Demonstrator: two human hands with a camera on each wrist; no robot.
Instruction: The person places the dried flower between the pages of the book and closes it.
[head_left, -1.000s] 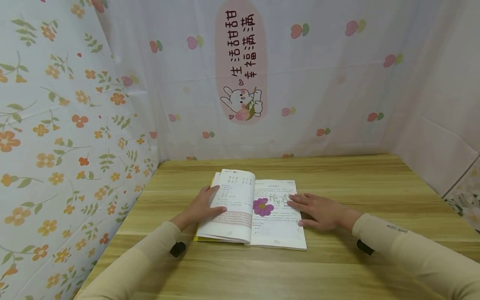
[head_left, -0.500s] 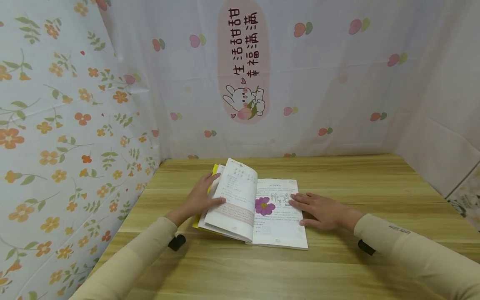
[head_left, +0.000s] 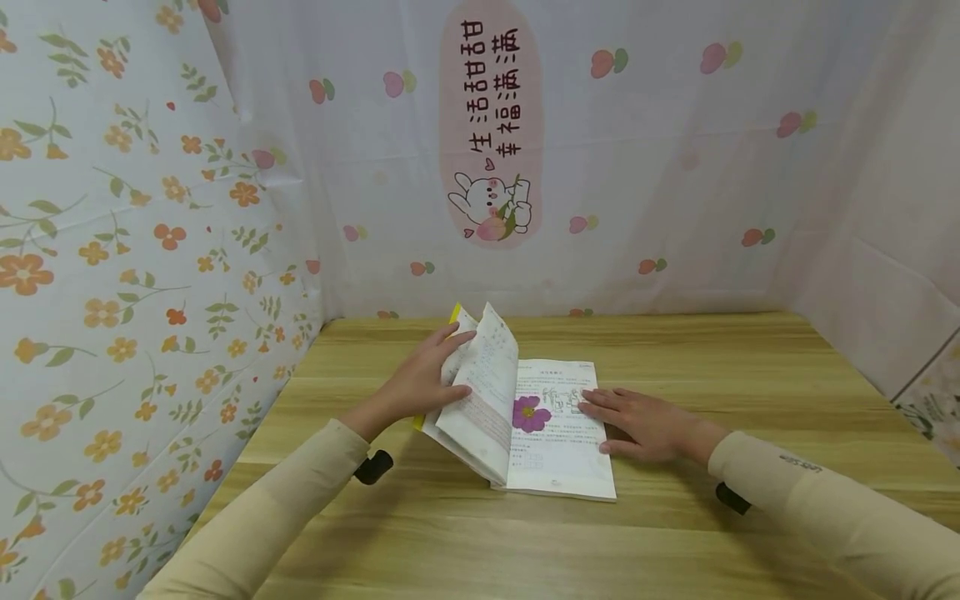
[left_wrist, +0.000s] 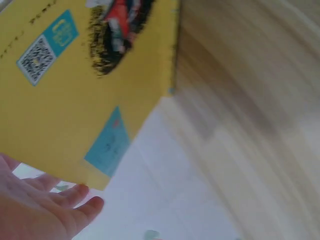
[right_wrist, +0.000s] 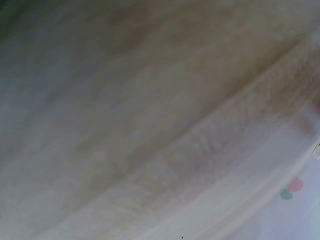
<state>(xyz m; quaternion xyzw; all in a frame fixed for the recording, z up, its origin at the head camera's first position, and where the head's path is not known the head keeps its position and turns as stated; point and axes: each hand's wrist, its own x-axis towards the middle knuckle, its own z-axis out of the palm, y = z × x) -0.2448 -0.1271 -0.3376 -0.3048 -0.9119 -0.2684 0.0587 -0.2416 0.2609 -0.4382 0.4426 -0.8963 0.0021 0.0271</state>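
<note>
An open book (head_left: 558, 467) with printed pages lies on the wooden table. My left hand (head_left: 416, 382) grips its left half at the outer edge, thumb on the page and fingers toward the cover, and that half is tilted up. The left wrist view shows the yellow cover (left_wrist: 60, 115) raised off the table, with fingertips at its edge. A purple flower (head_left: 531, 414) rests on the right page near the fold. My right hand (head_left: 647, 423) lies flat, its fingers over the right page's outer edge. The right wrist view is blurred, with the hand barely showing.
The wooden table (head_left: 480, 550) extends around the book. Behind it hangs a white cloth (head_left: 645, 192) with printed fruit and a rabbit. A flowered cloth (head_left: 150, 275) hangs on the left side. A dark band (head_left: 372, 467) sits at the left wrist.
My left hand has lifted the book's left half from nearly flat to steeply tilted, moving right and up toward the fold. The right hand and the flower stay in place.
</note>
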